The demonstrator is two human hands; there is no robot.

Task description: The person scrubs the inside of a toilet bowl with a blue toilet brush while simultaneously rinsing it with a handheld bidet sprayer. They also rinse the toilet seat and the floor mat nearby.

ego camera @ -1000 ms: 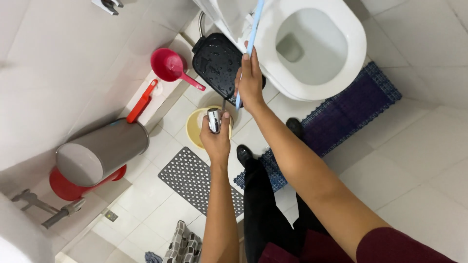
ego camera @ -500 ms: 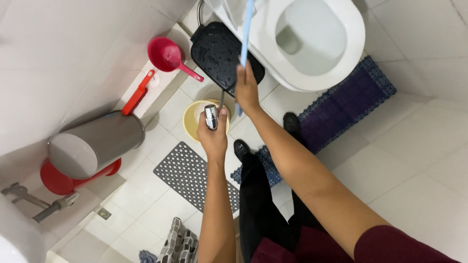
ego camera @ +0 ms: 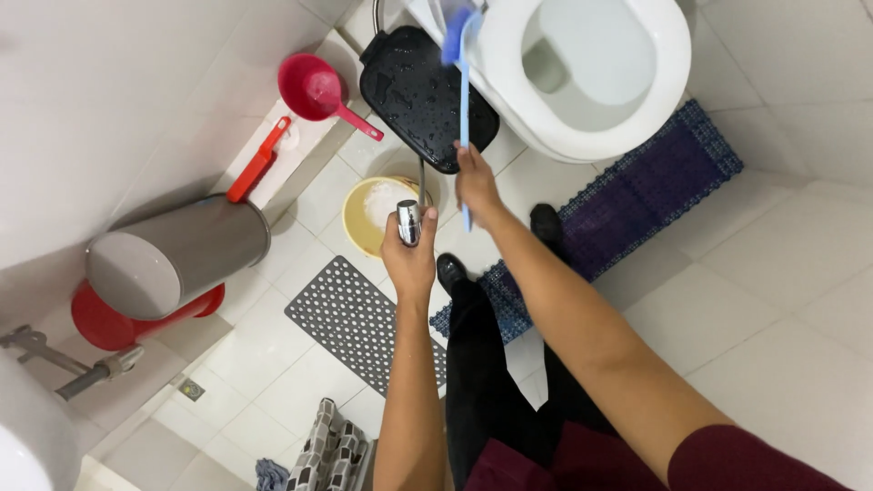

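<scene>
We note a sprayer head [ego camera: 409, 222] of polished chrome metal, mirror-bright, in the left hand [ego camera: 411, 264]. The brush [ego camera: 463, 86] in the right hand [ego camera: 476, 186] looks like smooth blue plastic, slightly translucent. The black bin lid [ego camera: 423, 95] is glossy plastic, beaded with water drops. The toilet bowl [ego camera: 591, 136] reads as glazed white ceramic, highly glossy. The red dipper [ego camera: 314, 91] is shiny plastic; the yellow bucket [ego camera: 359, 218] is plastic with a duller sheen. The grey bin [ego camera: 182, 259] shows a satin, brushed finish. The floor tiles [ego camera: 773, 300] are smooth, pale, faintly reflective. The grey mat [ego camera: 364, 318] looks like matt perforated rubber; the purple mat [ego camera: 637, 195] has a coarse woven-looking lattice.
</scene>
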